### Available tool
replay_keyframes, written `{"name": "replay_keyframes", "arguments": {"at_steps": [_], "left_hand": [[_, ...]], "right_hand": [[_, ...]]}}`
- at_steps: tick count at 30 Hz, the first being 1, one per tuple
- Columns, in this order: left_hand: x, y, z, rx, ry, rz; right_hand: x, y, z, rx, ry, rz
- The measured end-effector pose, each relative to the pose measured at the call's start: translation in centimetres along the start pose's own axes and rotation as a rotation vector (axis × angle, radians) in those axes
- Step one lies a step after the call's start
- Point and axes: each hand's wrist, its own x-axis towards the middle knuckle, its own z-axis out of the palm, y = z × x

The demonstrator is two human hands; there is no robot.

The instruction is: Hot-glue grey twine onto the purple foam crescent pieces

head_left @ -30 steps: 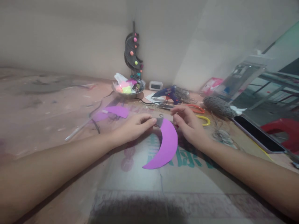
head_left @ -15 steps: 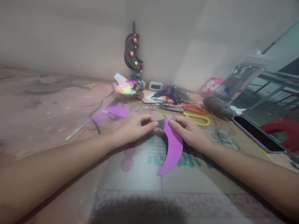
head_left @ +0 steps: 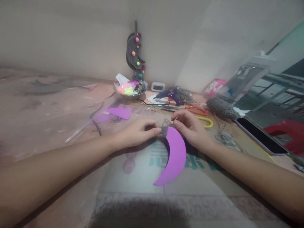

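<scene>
The flat purple crescent-shaped piece point(head_left: 177, 158) has been brought lower in the centre of the frame than half a second ago, its tip swung leftward. Its upper end has been let go by the right hand point(head_left: 191, 129), which has been raised slightly, its thumb and forefinger parted. The orange-and-yellow-handled metal scissors point(head_left: 210, 123), fully exposed then, are partly covered now. The left hand point(head_left: 140, 132) has been lowered slightly.
</scene>
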Motion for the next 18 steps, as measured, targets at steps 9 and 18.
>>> {"name": "replay_keyframes", "arguments": {"at_steps": [9, 18], "left_hand": [[0.02, -0.45, -0.05, -0.024, -0.015, 0.02], [-0.02, -0.36, -0.14, -0.056, -0.058, 0.024]], "right_hand": [[0.45, 0.08, -0.04, -0.166, -0.072, -0.202], [0.3, 0.09, 0.09, -0.024, -0.112, -0.101]]}}
